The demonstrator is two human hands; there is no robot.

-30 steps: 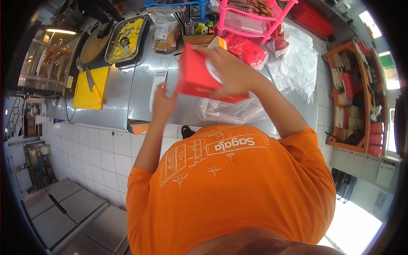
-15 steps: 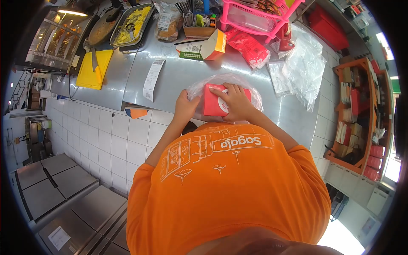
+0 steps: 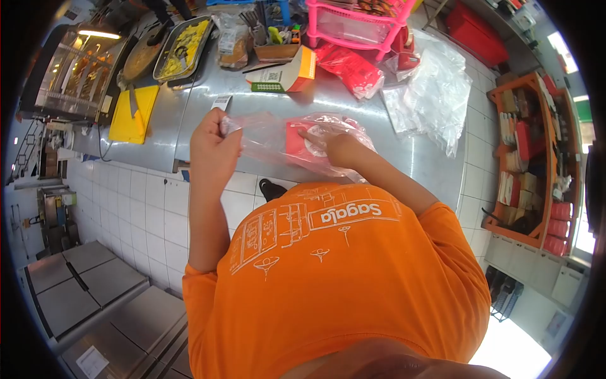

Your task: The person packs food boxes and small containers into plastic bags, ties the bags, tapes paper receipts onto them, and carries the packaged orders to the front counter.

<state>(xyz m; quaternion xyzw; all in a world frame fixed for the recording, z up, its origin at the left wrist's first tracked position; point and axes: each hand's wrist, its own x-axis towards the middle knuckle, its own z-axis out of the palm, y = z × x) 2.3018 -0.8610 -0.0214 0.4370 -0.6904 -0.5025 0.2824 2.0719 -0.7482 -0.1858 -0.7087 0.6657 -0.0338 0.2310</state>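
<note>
My left hand point(image 3: 214, 142) is closed on the gathered edge of a clear plastic bag point(image 3: 259, 136), which is stretched to the left. Inside the bag, near the counter's front edge, lies a red box point(image 3: 295, 142) with a white round label. My right hand point(image 3: 338, 148) grips this box from the right, its fingers over the top and partly covered by the plastic. Behind them stands an open green, white and orange carton point(image 3: 284, 76). Just beyond my left hand, a paper slip point(image 3: 221, 102) is partly hidden.
On the steel counter point(image 3: 410, 148) are a yellow board point(image 3: 146, 98) with a knife point(image 3: 134, 108), a tray of yellow food point(image 3: 188, 47), a pink rack point(image 3: 350, 36), a red packet point(image 3: 353, 69) and clear plastic bags point(image 3: 435, 95). A glass-fronted cabinet point(image 3: 79, 66) stands at left.
The red box has moved down and right from the raised position and into the clear bag. My left hand has taken the bag's edge and pulled it left, over part of the slip.
</note>
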